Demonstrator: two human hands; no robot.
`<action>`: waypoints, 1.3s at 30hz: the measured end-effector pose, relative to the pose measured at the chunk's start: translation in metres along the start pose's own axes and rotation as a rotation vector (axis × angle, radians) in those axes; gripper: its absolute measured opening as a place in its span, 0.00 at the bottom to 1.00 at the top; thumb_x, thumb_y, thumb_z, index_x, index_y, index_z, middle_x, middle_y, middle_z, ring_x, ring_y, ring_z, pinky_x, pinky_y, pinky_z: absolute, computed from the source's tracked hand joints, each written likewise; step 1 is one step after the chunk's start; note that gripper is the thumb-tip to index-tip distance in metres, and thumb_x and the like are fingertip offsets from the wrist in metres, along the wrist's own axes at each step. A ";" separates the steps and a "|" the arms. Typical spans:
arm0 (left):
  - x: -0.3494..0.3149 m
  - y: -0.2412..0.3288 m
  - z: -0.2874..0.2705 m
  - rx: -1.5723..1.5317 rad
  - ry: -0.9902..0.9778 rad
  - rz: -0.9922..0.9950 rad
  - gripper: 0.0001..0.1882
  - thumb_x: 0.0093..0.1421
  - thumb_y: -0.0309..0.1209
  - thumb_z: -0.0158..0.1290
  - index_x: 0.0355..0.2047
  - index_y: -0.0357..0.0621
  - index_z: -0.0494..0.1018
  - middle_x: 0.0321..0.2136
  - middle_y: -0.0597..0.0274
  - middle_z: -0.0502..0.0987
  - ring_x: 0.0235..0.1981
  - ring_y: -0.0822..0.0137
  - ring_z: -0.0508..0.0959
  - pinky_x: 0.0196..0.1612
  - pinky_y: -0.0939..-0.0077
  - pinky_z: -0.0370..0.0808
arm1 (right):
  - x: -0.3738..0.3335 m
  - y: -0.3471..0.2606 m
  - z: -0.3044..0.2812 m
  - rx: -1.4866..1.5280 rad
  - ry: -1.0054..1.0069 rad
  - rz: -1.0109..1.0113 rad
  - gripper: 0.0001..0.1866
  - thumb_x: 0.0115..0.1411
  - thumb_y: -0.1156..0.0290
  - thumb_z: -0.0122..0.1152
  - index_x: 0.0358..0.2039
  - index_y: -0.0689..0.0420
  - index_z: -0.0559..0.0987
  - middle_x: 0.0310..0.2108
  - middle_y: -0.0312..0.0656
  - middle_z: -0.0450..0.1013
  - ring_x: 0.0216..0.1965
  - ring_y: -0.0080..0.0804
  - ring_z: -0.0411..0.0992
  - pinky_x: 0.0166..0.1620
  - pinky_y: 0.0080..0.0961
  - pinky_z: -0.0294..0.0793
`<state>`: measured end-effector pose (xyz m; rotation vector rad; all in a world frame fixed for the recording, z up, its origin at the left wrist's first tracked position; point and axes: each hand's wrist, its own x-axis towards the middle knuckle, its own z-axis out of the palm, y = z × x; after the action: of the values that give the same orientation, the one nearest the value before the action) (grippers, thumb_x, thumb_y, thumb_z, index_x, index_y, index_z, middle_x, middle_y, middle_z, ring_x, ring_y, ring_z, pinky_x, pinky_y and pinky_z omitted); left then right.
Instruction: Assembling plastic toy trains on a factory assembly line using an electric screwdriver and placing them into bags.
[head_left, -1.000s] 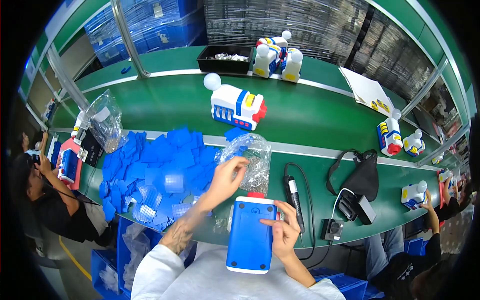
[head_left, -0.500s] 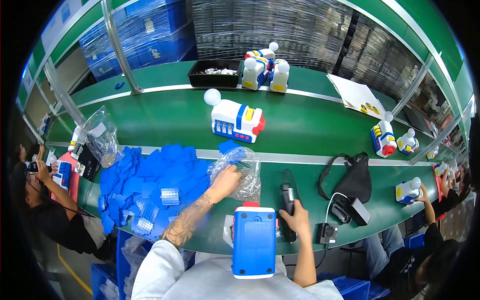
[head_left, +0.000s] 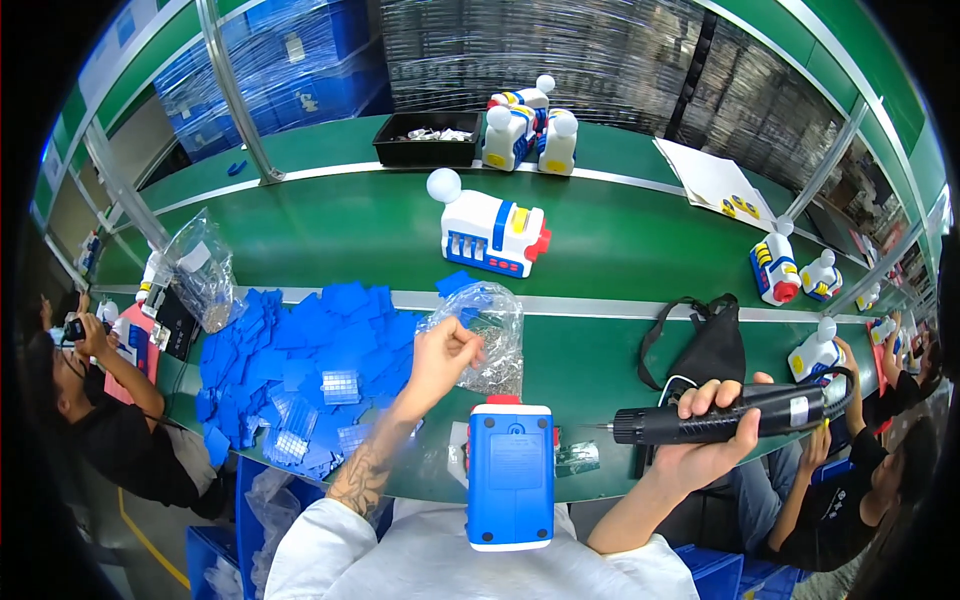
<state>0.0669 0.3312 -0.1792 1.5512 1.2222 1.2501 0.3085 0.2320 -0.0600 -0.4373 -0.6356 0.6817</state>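
Note:
My right hand is wrapped round a black electric screwdriver, lifted above the bench with its bit pointing left. My left hand is closed in a pinch over a clear plastic bag of small metal parts; whatever is between the fingertips is too small to make out. In front of my body a toy with a blue back, white edges and a red end stands or lies at the bench's near edge. Its blue side faces up, with dark round spots at the corners.
Blue flat pieces are heaped at the left. Beyond them, a white, blue and red toy with a white ball sits on the green belt. A black pouch lies to the right. A black tray stands on the far shelf. Co-workers sit at both sides.
My right hand has picked the electric screwdriver up off the bench and turned it sideways. My left hand has risen from inside the bag, fingers pinched. The toy on the belt has shifted right.

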 end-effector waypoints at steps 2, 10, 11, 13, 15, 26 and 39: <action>-0.016 0.017 -0.008 -0.242 -0.013 -0.027 0.11 0.51 0.17 0.55 0.29 0.36 0.63 0.23 0.51 0.76 0.22 0.70 0.77 0.23 0.80 0.72 | -0.007 0.004 0.015 0.148 -0.135 -0.063 0.22 0.60 0.61 0.49 0.51 0.55 0.57 0.23 0.37 0.61 0.21 0.25 0.61 0.21 0.19 0.63; -0.075 0.062 -0.015 -0.425 -0.020 0.186 0.23 0.47 0.12 0.56 0.40 0.38 0.58 0.27 0.49 0.77 0.33 0.62 0.79 0.35 0.72 0.78 | -0.047 0.014 0.065 0.264 -0.203 -0.153 0.31 0.57 0.58 0.55 0.53 0.54 0.50 0.19 0.40 0.62 0.13 0.28 0.61 0.14 0.26 0.65; -0.079 0.064 -0.017 -0.422 -0.016 0.183 0.23 0.47 0.12 0.56 0.40 0.38 0.58 0.27 0.49 0.77 0.33 0.62 0.79 0.35 0.72 0.78 | -0.050 0.016 0.068 0.266 -0.203 -0.148 0.31 0.57 0.58 0.55 0.53 0.54 0.50 0.19 0.40 0.62 0.13 0.28 0.61 0.14 0.26 0.65; -0.086 0.068 -0.020 -0.579 -0.055 0.188 0.24 0.47 0.11 0.55 0.41 0.38 0.57 0.28 0.48 0.76 0.34 0.62 0.79 0.36 0.72 0.78 | -0.053 0.018 0.070 0.256 -0.280 -0.151 0.33 0.56 0.57 0.56 0.53 0.54 0.49 0.20 0.41 0.63 0.14 0.29 0.63 0.14 0.27 0.67; -0.090 0.069 -0.021 -0.527 -0.068 0.224 0.25 0.46 0.10 0.55 0.41 0.38 0.56 0.29 0.47 0.76 0.34 0.61 0.79 0.37 0.72 0.78 | -0.054 0.018 0.071 0.269 -0.294 -0.139 0.34 0.56 0.57 0.57 0.53 0.54 0.49 0.21 0.41 0.64 0.14 0.30 0.64 0.15 0.27 0.68; -0.091 0.067 -0.027 -0.548 -0.114 0.263 0.24 0.47 0.10 0.54 0.41 0.38 0.57 0.28 0.45 0.76 0.28 0.63 0.79 0.23 0.82 0.74 | -0.056 0.020 0.074 0.219 -0.402 -0.127 0.27 0.59 0.58 0.50 0.52 0.57 0.52 0.21 0.39 0.61 0.15 0.25 0.61 0.16 0.22 0.64; -0.100 0.073 -0.021 -0.192 -0.181 0.272 0.25 0.47 0.16 0.58 0.42 0.37 0.58 0.30 0.48 0.77 0.44 0.55 0.75 0.48 0.61 0.70 | -0.063 0.021 0.080 0.043 -0.422 0.022 0.32 0.54 0.66 0.61 0.49 0.58 0.50 0.23 0.47 0.67 0.21 0.37 0.69 0.26 0.35 0.74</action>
<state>0.0562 0.2173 -0.1275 1.6845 0.7716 1.3215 0.2075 0.2161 -0.0387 -0.2600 -1.0132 0.8151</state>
